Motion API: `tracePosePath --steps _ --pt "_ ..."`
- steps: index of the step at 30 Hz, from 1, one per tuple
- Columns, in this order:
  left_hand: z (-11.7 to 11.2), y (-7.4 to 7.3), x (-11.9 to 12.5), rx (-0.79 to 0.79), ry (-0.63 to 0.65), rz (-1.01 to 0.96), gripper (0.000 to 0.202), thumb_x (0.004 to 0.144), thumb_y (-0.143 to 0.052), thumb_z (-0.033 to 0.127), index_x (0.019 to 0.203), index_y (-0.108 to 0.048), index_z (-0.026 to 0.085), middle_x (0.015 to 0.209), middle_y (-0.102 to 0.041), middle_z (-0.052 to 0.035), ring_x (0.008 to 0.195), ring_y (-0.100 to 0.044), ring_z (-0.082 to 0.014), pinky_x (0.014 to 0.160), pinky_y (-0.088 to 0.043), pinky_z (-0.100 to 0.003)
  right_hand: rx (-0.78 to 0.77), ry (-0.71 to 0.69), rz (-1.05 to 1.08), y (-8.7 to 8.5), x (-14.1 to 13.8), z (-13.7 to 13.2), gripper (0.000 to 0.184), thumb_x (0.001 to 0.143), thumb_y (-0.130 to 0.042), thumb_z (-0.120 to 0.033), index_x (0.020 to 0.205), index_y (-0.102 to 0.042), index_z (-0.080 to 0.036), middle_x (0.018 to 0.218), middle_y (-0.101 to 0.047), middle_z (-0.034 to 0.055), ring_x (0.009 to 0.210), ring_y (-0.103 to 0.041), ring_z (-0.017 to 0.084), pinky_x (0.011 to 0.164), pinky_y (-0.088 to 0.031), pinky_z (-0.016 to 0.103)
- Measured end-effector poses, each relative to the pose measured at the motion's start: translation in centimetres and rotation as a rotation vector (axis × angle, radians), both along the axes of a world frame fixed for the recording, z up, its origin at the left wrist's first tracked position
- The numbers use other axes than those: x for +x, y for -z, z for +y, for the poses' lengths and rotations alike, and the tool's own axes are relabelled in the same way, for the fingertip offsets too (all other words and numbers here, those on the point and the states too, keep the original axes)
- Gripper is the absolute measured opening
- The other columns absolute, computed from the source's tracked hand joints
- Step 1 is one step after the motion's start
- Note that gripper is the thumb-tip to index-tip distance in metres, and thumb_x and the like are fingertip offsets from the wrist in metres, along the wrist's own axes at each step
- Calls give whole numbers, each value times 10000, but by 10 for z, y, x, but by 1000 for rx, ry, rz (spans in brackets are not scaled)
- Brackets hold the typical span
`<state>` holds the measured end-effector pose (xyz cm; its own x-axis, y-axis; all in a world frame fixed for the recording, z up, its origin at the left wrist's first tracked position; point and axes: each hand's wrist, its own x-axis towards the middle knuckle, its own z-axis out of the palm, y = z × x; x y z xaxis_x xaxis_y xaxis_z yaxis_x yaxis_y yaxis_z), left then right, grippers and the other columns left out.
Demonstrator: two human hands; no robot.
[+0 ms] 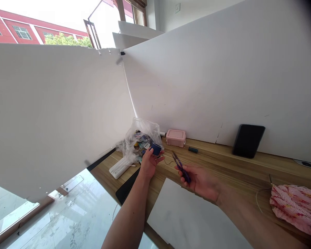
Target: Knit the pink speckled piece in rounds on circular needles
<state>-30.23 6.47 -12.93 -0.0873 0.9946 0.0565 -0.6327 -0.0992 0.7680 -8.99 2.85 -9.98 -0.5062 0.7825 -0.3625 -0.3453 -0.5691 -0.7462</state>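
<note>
My left hand (149,164) is closed around a dark blue spool of thread (156,148), in front of the plastic bag. From it a dark thread (168,163) trails down over the table to the right. My right hand (197,180) grips purple thread snips (181,168), their tips pointing up and away from me. The two hands are apart, with the snips to the right of the spool. Below my right hand lies a white board (191,218).
A clear plastic bag (131,140) with mixed items stands in the corner. Along the back are a pink box (175,137), a small dark cylinder (193,150) and a leaning phone (248,141). A white power strip (121,167) lies left; pink knitting (298,205) lies right.
</note>
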Motion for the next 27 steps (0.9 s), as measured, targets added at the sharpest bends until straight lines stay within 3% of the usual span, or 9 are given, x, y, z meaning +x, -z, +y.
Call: tracePosePath --steps 3,7,14,18,22,27 --pt "-1 -2 -1 -4 71 -53 293 776 -675 345 995 -622 159 971 -709 -90 984 -682 -303 866 -516 -430 -95 12 35 -2 -13 -19 203 928 -506 -217 895 -670 -101 621 -487 -18 484 -447 55 427 -355 171" --pt "-2 -4 -4 10 115 -93 289 807 -634 380 967 -656 140 960 -712 -85 1004 -676 -305 967 -467 -468 -137 66 93 2 -23 -26 254 932 -537 -348 853 -641 -129 559 -388 -66 413 -330 33 378 -236 160" --pt "-2 -4 -5 21 180 -172 308 850 -579 381 999 -668 127 1003 -704 -107 1069 -637 -284 994 -445 -457 -237 13 198 6 -29 -33 325 981 -404 -363 795 -567 -153 576 -486 -27 427 -410 77 429 -310 220" --pt "-3 -5 -3 0 192 -110 332 869 -545 392 1019 -655 117 1010 -693 -124 1028 -641 -263 877 -492 -382 -248 53 265 2 -30 -31 328 990 -377 -382 820 -556 -166 554 -479 -41 420 -399 71 432 -298 214" --pt "-3 -6 -3 9 163 -76 316 879 -527 379 1036 -636 128 994 -687 -119 833 -644 -187 661 -474 -274 -302 70 296 5 -31 -27 352 996 -354 -386 797 -544 -166 502 -421 -64 376 -338 51 403 -244 193" --pt "-2 -8 -2 17 162 -47 312 876 -514 401 1003 -639 145 969 -677 -114 761 -600 -167 612 -438 -265 -394 8 301 14 -35 -30 423 1001 -317 -400 755 -558 -153 443 -313 -89 321 -200 34 356 -111 176"
